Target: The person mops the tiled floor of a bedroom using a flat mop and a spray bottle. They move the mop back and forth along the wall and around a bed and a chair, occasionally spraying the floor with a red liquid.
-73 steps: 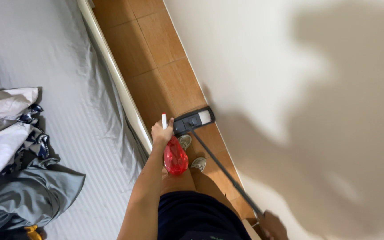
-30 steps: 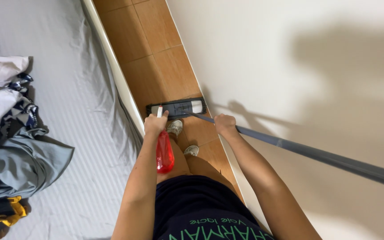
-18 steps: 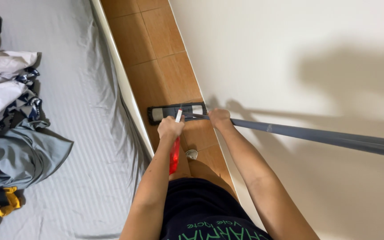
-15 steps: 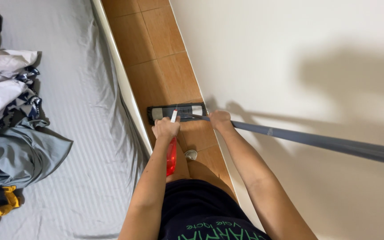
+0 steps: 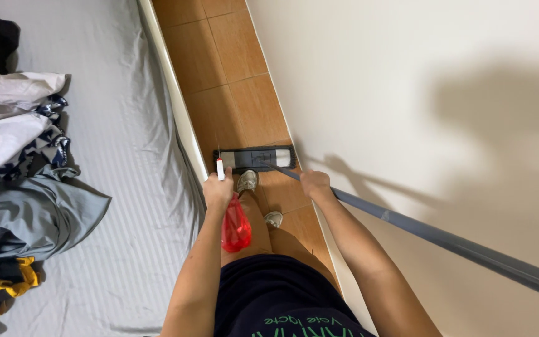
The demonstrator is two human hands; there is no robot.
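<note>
My left hand (image 5: 218,190) grips a red spray bottle (image 5: 236,226) with a white nozzle, held upright and pointing down toward the floor. My right hand (image 5: 314,184) is closed around the long grey handle (image 5: 444,237) of a flat mop. The mop's dark rectangular head (image 5: 255,158) lies flat on the brown tiled floor (image 5: 219,56), just ahead of my two shoes. I stand in the narrow strip between a bed and a wall.
A bed with a grey sheet (image 5: 120,162) runs along the left, its pale frame edge (image 5: 169,93) bordering the floor strip. A pile of clothes (image 5: 14,156) lies on the bed. A white wall (image 5: 407,93) closes the right side.
The spray bottle has turned so its red body shows wider, and my left hand has shifted slightly left. The mop head stays at about the same place on the tiles.
</note>
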